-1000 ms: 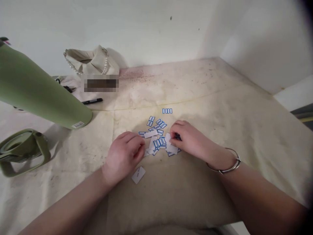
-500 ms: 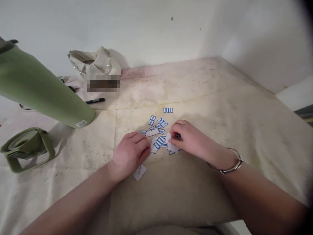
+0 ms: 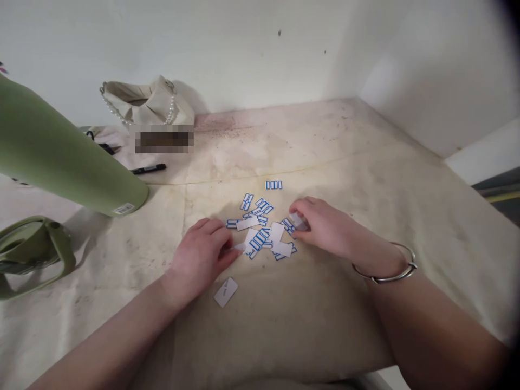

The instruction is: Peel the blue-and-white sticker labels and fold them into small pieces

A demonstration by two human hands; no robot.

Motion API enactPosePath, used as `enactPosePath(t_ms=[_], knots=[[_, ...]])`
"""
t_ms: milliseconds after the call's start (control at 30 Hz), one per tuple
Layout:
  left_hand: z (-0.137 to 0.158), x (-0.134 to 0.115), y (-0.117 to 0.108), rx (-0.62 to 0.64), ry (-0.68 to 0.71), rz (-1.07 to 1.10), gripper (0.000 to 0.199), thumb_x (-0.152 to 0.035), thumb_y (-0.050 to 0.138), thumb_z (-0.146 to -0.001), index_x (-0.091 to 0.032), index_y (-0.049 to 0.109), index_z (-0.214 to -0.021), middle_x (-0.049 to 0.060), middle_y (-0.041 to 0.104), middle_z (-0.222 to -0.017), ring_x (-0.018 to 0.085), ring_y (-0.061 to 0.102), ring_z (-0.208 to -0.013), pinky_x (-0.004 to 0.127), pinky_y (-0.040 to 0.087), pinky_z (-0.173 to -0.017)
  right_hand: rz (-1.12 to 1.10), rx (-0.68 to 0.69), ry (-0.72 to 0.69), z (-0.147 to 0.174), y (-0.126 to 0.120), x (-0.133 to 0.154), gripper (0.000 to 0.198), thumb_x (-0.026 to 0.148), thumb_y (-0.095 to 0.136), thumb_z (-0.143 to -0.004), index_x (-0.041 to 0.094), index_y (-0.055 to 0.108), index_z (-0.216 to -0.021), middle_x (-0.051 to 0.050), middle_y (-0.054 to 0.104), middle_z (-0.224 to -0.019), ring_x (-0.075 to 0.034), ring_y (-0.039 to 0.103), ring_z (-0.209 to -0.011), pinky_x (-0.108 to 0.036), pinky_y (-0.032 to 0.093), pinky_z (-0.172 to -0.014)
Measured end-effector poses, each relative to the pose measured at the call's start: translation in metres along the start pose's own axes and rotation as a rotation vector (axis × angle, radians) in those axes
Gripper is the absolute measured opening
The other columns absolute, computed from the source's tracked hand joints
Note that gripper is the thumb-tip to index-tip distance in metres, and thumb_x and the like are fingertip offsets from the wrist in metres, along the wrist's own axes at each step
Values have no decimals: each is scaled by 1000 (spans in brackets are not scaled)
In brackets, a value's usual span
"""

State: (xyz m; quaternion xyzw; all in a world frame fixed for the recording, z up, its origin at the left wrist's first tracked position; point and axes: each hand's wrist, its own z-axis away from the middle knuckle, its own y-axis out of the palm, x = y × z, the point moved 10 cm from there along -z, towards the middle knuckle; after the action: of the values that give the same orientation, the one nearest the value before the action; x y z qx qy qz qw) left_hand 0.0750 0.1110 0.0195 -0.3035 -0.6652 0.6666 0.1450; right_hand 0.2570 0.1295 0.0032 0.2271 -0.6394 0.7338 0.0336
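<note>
A loose pile of small paper cards [image 3: 277, 233] lies on the cloth, some plain white and some with blue-outlined boxes. At its left side my left hand [image 3: 203, 250] is closed, with a white paper card [image 3: 238, 247] showing between thumb and fingers. My right hand [image 3: 320, 225], wearing a silver bangle [image 3: 392, 279] on the wrist, pinches a pale paper card [image 3: 299, 220] at the pile's right edge. One card with small print [image 3: 226, 292] lies apart, nearer to me. A blue-boxed card [image 3: 273, 184] sits alone beyond the pile.
On the left stand a tall green bottle [image 3: 77, 151] and its green lid with a loop handle [image 3: 36, 252]. A black pen [image 3: 150, 168] lies near a cream bag with a pearl strap [image 3: 152, 105]. Wrinkled cloth [image 3: 345, 141] covers the table up to the walls.
My right hand has drawn slightly right, off the white cards, which now lie uncovered. My left hand has shifted left, and a card shows at its fingertips. The view has turned slightly.
</note>
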Motion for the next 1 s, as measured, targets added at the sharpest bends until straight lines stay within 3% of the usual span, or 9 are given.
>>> enactPosePath(t_ms=[100,200,333,533,600,700,833,1000], knots=[[0,1,1,6,6,28,18,-31,60,-79,-19,57,-66,4,57,-76,20,51,-77,35,43,-71,5,-25,0,0,-4,1,49,27,68,-72,15,53,-117,-13,55,-115,-30,52,-106,-40,45,-87],[0,2,2,4,4,37,17,-30,59,-79,-19,58,-67,3,57,-76,20,51,-77,35,43,-71,25,-17,2,0,-6,-1,42,21,63,-76,14,55,-117,-14,54,-114,-29,51,-107,-40,44,-90],[0,2,2,3,-4,36,12,-30,60,-79,-19,59,-73,4,58,-79,21,52,-79,36,43,-73,9,-15,-23,-2,-5,-4,30,16,57,-78,16,57,-109,-12,58,-106,-26,53,-100,-40,44,-88],[0,-2,-1,11,-2,69,9,-26,57,-80,-19,60,-75,4,59,-80,20,53,-80,35,44,-75,-25,-8,-33,-7,-4,-5,4,16,57,-74,19,57,-76,-6,60,-82,-21,54,-80,-34,45,-72],[0,-1,-2,16,-14,73,8,-24,57,-80,-19,61,-75,4,59,-81,20,54,-81,35,44,-75,-17,-2,-57,-7,-4,-3,7,16,56,-74,19,54,-68,-5,58,-76,-20,54,-76,-32,44,-70],[0,-2,-3,18,-17,81,8,-21,56,-79,-19,61,-74,4,60,-80,20,54,-82,36,45,-76,-45,-30,-49,-7,-4,-7,3,16,55,-74,19,56,-73,-5,58,-81,-20,55,-77,-32,44,-68],[1,0,-1,18,-5,110,7,-20,55,-80,-20,62,-80,4,61,-85,20,55,-85,36,45,-78,-123,-62,-21,-6,-3,-16,23,20,59,-73,18,57,-96,-8,58,-99,-20,57,-83,-33,47,-72],[1,4,2,24,-24,86,18,-29,62,-76,-20,60,-92,5,63,-92,23,55,-88,38,46,-79,-72,8,-59,-6,0,-6,4,16,54,-74,19,56,-73,-5,59,-81,-19,56,-77,-32,45,-68]])
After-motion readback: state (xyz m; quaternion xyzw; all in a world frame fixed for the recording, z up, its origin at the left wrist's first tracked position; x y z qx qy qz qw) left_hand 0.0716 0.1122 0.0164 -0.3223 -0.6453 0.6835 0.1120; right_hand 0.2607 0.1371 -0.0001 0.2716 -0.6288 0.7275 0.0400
